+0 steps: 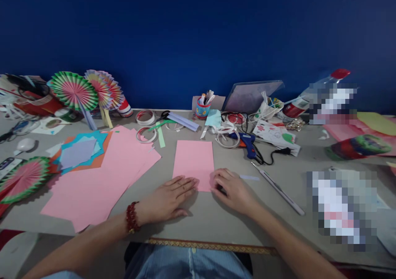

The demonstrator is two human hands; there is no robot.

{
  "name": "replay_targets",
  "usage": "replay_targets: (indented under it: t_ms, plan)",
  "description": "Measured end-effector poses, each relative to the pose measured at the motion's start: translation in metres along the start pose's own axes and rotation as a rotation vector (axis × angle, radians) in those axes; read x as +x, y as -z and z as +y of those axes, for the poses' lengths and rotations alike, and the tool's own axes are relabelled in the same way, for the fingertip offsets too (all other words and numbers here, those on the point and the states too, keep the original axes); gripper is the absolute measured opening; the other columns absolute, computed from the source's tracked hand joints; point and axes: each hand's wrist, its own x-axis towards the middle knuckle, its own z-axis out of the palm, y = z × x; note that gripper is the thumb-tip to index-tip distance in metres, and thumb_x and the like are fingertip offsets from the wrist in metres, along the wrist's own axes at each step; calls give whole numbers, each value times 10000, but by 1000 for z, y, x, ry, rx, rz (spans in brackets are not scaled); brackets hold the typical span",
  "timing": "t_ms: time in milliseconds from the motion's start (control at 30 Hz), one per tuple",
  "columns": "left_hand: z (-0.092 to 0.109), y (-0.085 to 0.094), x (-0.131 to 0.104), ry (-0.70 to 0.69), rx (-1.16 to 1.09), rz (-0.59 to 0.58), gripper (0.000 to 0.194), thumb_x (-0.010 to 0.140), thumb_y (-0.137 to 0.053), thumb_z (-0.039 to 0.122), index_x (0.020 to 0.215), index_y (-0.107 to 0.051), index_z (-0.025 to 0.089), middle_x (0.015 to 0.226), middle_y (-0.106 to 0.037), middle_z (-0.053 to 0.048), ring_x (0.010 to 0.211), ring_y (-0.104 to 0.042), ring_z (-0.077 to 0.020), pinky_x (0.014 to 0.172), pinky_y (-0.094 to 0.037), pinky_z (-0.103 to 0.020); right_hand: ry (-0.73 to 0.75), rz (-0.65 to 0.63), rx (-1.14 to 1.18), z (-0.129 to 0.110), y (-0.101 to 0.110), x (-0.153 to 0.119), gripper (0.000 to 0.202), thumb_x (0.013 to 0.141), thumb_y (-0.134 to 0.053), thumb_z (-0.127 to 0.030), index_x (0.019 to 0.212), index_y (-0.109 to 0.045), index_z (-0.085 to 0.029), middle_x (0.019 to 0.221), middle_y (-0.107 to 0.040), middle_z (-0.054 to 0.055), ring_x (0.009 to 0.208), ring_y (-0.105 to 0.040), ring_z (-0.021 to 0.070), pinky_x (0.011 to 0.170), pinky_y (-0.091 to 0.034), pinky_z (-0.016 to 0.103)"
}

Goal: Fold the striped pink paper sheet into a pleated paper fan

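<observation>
A: Near side?
B: Grey desk (pixel 222 225), gold patterned trim (pixel 210 244) along its front edge. Left hand (pixel 165 198) palm down, fingers straight, slightly spread, gripping nothing, tips on the pink sheet (pixel 194 159). Right hand (pixel 233 192) half-curled at its lower right edge; can't tell if pinched.
A: Sheet?
B: Smooth paper rectangle, flat, centred before the person.
A: Farther?
B: White tape roll (pixel 146 141), blue glue gun (pixel 247 141), then pleated round paper fan (pixel 74 90), dark-blue wall (pixel 198 36).
</observation>
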Motion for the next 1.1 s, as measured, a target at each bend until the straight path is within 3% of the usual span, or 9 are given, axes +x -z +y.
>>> replay_targets:
  t_ms: [633,800,900,1000,1100]
  plan:
    - [6,-6,-10,38,102,14,751,1015,-498,467,1610,-144,177,1648,-249,-101,1529,-230,-224,1270,-144,-418,6,66,97,-1,-1,-1,63,920,-566,-185,863,-560,-211,1007,-642,70,979,-576,216,863,-442,349]
    - [7,-6,-16,103,-12,6,717,1016,-490,286,1614,-105,194,1655,-250,-72,1522,-248,-221,1262,-214,-424,0,52,82,-2,1,0,67,909,-570,-174,853,-565,-212,1013,-653,68,973,-582,216,848,-435,342]
    - [4,-5,-21,209,-162,79,694,1008,-423,160,1612,-85,211,1642,-291,-71,1488,-321,-192,1225,-316,-402,-3,44,84,-1,1,0,63,912,-574,-187,854,-570,-212,1024,-655,68,983,-582,219,852,-432,349]
    - [-2,-3,-23,290,-277,192,594,1015,-442,184,1568,-235,250,1586,-397,-76,1430,-409,-197,1174,-397,-403,2,43,94,1,0,0,83,925,-565,-209,842,-572,-211,1023,-657,76,983,-581,223,845,-436,352]
    - [-7,-1,-23,317,-336,297,400,1007,-483,197,1403,-465,257,1412,-572,-74,1307,-521,-212,1106,-458,-411,5,50,102,2,-1,-1,95,935,-556,-220,841,-572,-211,1019,-655,78,976,-581,224,841,-438,356]
